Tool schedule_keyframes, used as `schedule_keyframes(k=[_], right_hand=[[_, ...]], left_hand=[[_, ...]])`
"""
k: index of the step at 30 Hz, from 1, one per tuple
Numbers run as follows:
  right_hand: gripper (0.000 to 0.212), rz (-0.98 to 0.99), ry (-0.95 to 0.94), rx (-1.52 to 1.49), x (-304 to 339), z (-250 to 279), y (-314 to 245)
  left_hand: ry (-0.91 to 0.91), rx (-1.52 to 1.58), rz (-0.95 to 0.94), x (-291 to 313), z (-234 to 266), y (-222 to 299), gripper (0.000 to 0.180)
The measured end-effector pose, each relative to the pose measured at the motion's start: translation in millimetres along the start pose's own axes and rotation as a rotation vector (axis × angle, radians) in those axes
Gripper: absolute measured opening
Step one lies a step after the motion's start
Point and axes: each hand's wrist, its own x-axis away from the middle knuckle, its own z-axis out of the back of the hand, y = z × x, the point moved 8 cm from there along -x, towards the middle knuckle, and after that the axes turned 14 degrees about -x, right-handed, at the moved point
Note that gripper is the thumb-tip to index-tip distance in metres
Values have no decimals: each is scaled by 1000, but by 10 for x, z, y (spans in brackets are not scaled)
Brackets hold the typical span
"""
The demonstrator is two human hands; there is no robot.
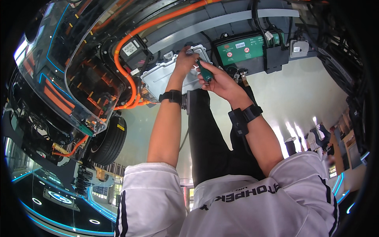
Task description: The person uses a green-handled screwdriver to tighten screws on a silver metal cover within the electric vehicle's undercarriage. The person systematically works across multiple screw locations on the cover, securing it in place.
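My right hand [221, 82] is closed round the dark green handle of a screwdriver [205, 72], which tilts up and to the left. Beside its upper end my left hand [185, 63] has its fingers curled together. They hide the screwdriver's tip, and what they pinch, if anything, is too small to make out. Both hands are over a flat silver metal housing [158, 81] with a ribbed top and bolt lugs along its edge. Black straps with small boxes sit on both my wrists.
A thick orange cable [118, 59] curves round the left of the housing. Right of it are a green labelled panel [241, 50] and a small grey module [299, 49]. A transparent cover [85, 85] stands at the left, above a tyre [110, 140]. My black-trousered legs are below the housing.
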Motion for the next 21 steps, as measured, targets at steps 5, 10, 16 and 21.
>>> schedule_keyframes(k=[5,10,16,21], right_hand=[[29,-82,-36,7,-77,69,84],[28,-57,41,28,-45,125,108],[32,20,45,173,41,-3,10],[34,53,145,332,-1,75,-35]], left_hand=[[340,-392,-119,-104,161,-9,44],[352,-409,-69,-209,199,-74,34],[276,-700,-39,-306,133,109,39],[278,-745,-12,-391,139,116,42]])
